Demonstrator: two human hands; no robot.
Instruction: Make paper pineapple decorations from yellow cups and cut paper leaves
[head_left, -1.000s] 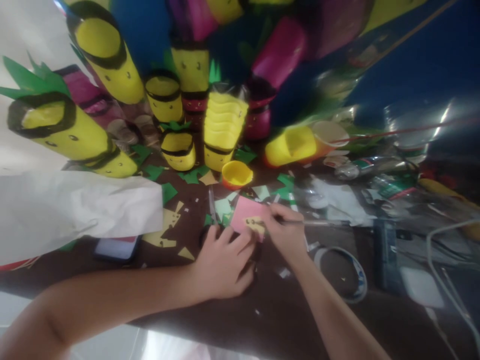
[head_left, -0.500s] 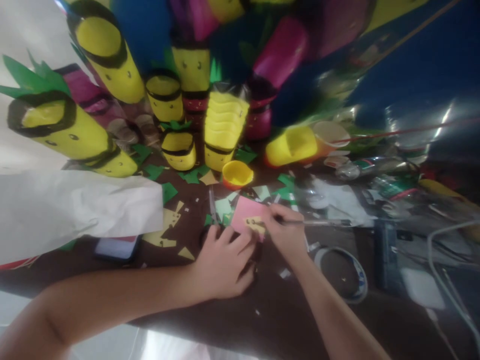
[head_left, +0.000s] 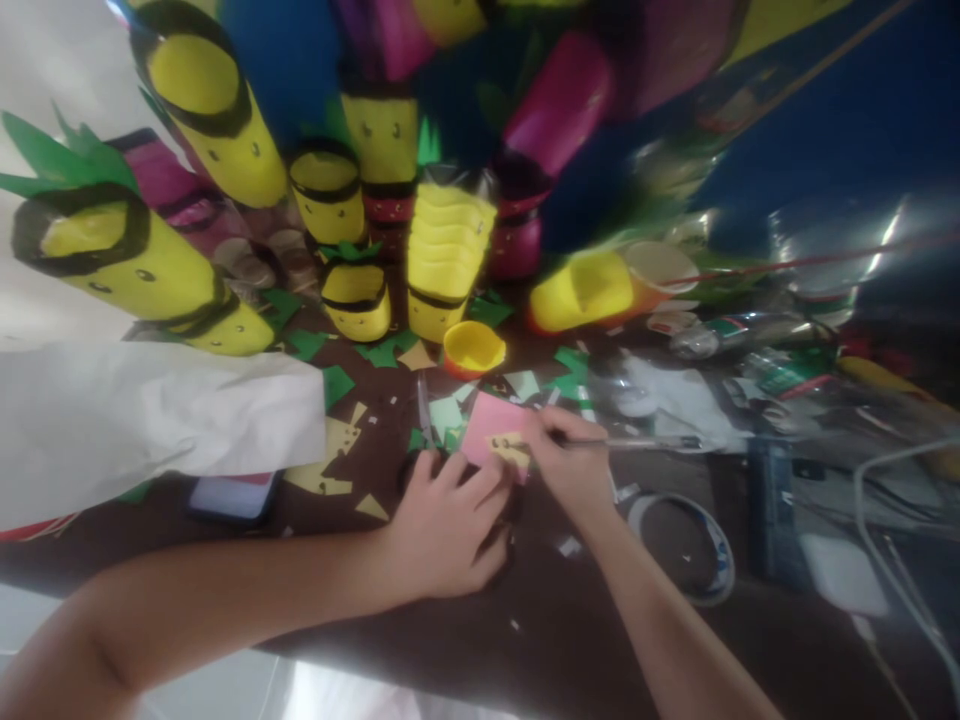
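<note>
At the far left, a yellow holder [head_left: 142, 265] with green leaves and small eyes leans to one side. A white sheet [head_left: 172, 410] spreads below it, and a phone [head_left: 231, 497] shows past the sheet's lower edge. Further back leans a tall cup [head_left: 225, 150], yellow with a black rim. Beige scraps [head_left: 330, 455] lie just right of the sheet, with green scraps [head_left: 386, 352] beyond them, around a small yellow cup [head_left: 356, 308].

Next come scissors [head_left: 424, 410], blades pointing away, their dark handles partly hidden by the left hand [head_left: 454, 525]. That hand is half open, palm down, its bent fingers parted and resting at the lower edge of the pink paper [head_left: 487, 420]; whether it grips anything underneath, I cannot tell. A ribbed yellow stack [head_left: 450, 245] stands behind, and a yellow bowl [head_left: 474, 350] sits near the paper's far corner.

The pink paper lies between the hands, with a beige slip [head_left: 508, 447] bearing small dark marks on top. The right hand [head_left: 566, 465] is closed around a pen [head_left: 634, 443], fingers pinched over the slip; blur hides the exact tip. Beyond it lies a tipped cup [head_left: 581, 290]. Further right are a tape roll [head_left: 723, 562], clear bottles [head_left: 727, 335] and a white cable [head_left: 862, 500].
</note>
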